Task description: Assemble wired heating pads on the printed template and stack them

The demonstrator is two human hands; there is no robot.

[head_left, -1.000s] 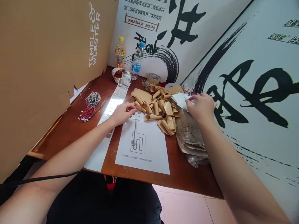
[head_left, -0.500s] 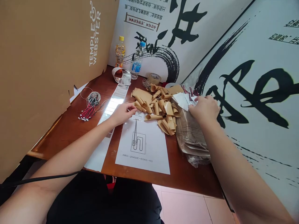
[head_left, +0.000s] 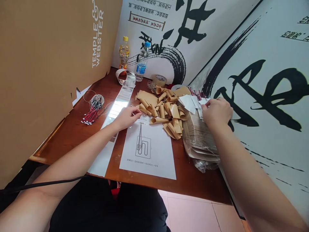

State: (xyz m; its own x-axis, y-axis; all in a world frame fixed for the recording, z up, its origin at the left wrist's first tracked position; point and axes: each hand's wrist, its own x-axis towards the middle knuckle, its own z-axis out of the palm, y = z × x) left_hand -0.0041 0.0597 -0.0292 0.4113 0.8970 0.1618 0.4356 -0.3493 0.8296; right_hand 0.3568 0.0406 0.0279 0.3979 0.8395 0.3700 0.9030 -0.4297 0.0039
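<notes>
My left hand (head_left: 127, 118) hovers above the top of a printed sheet (head_left: 147, 162) with a line drawing. Its thumb and fingers are pinched together beside a small clear label with print (head_left: 144, 119); what they hold, if anything, I cannot make out. On the right, my right hand (head_left: 217, 112) has its fingers closed on a small white paper piece (head_left: 204, 101). More white pieces (head_left: 188, 103) lie just left of it, on top of a plastic-wrapped stack of flat sheets (head_left: 199, 137). Red and dark wires (head_left: 196, 92) show behind them. The right fingertips are partly hidden.
Curled brown paper pieces (head_left: 166, 111) are heaped mid-table. To the left lie a bundle of wires (head_left: 95, 108) and a silvery strip of labels (head_left: 118, 103). Two bottles (head_left: 141, 66) and a tape roll (head_left: 159, 80) stand behind. A large cardboard box (head_left: 55, 64) walls off the left.
My right hand has shifted slightly to the right over the stack, and more white pieces show beside it. My left hand has stayed in place.
</notes>
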